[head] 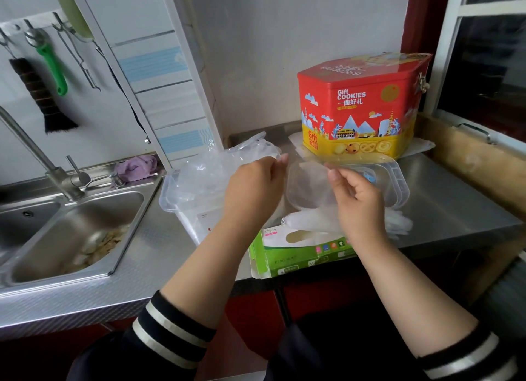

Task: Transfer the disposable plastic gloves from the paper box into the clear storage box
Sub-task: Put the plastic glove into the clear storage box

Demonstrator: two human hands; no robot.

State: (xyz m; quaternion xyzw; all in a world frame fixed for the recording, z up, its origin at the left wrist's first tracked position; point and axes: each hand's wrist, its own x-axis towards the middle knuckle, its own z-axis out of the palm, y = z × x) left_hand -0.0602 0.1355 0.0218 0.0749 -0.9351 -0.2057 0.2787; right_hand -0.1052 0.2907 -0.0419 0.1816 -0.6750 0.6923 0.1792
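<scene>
A green and white paper box [299, 252] lies at the counter's front edge, a stack of clear plastic gloves [310, 219] on top of it. The clear storage box [185, 209] stands left of it, crumpled clear gloves [210, 170] piled in and above it. Its clear lid [395, 187] lies behind the paper box. My left hand [256, 187] and my right hand [355, 198] are raised over the boxes, each pinching an edge of one thin clear glove [308, 181] stretched between them.
A red and yellow cookie tin [361, 107] stands at the back of the steel counter [444, 204]. A steel sink [79, 232] with a tap [37, 158] lies to the left, food scraps in it. Utensils hang on the wall; a window frame is at right.
</scene>
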